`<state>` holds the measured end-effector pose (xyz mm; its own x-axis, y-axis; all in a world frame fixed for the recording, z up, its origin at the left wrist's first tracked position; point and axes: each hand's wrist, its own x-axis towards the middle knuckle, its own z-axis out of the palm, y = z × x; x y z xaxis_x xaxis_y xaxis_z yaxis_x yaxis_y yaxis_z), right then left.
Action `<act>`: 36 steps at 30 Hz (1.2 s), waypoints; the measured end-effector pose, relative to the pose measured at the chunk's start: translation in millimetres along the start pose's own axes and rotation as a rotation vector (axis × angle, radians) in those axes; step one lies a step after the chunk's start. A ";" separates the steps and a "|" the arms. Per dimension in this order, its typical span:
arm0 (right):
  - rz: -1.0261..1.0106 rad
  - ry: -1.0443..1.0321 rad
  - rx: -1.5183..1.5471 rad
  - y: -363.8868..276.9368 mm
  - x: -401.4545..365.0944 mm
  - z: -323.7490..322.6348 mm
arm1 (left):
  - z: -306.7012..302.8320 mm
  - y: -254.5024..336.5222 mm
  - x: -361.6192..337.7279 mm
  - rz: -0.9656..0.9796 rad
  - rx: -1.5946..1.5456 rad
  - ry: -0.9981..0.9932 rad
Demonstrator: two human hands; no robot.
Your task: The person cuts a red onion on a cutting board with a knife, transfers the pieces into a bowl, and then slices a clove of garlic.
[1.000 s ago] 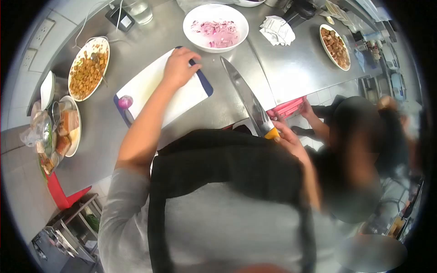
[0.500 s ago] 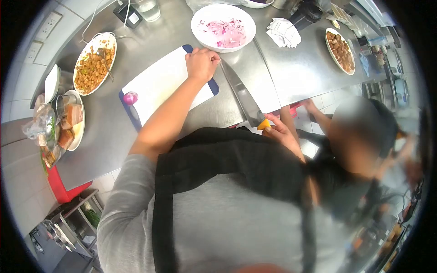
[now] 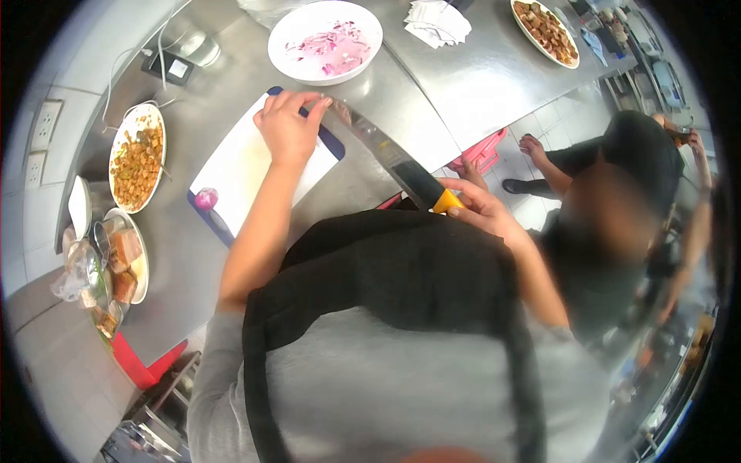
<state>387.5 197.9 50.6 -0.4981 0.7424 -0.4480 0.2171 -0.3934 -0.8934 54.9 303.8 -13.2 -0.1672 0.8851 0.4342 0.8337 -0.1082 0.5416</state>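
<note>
A large kitchen knife (image 3: 386, 150) with a wide blade and yellow handle is held slantwise above the counter's front edge. My right hand (image 3: 490, 210) is closed around the yellow handle. At the other end, my left hand (image 3: 289, 127) pinches the blade's tip between thumb and fingers, above the far right part of a white cutting board (image 3: 239, 162) with dark blue ends. A piece of red onion (image 3: 206, 198) lies at the board's left end. Behind the board stands a white bowl (image 3: 282, 58) with chopped red onion (image 3: 340, 50) inside.
Left on the steel counter (image 3: 174, 270) are a dish of diced food (image 3: 137, 158) and a plate with meat pieces (image 3: 127, 247). Folded paper (image 3: 436, 21) and another food dish (image 3: 544, 31) lie toward the right. Beside me on the right, a person (image 3: 617, 216) in a dark cap is low down.
The view has shifted, so the counter items appear further left. Both hands stay on the knife, whose blade face has turned. The person on the right has changed posture.
</note>
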 end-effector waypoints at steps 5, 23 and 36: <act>-0.112 0.069 0.026 -22.1 1.3 5.1 | -0.1 11.4 52.2 0.115 -0.066 0.230; -0.156 -0.080 -0.542 -18.6 33.2 17.7 | -142.6 -109.3 -75.3 -0.148 0.242 0.011; -0.168 0.008 -0.514 7.6 80.3 96.6 | -173.4 -173.4 -88.3 -0.032 0.050 -0.348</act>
<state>268.0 202.2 11.2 -0.5550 0.7773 -0.2961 0.5189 0.0453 -0.8536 -166.1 166.0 -20.7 -0.0116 0.9899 0.1415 0.8570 -0.0631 0.5115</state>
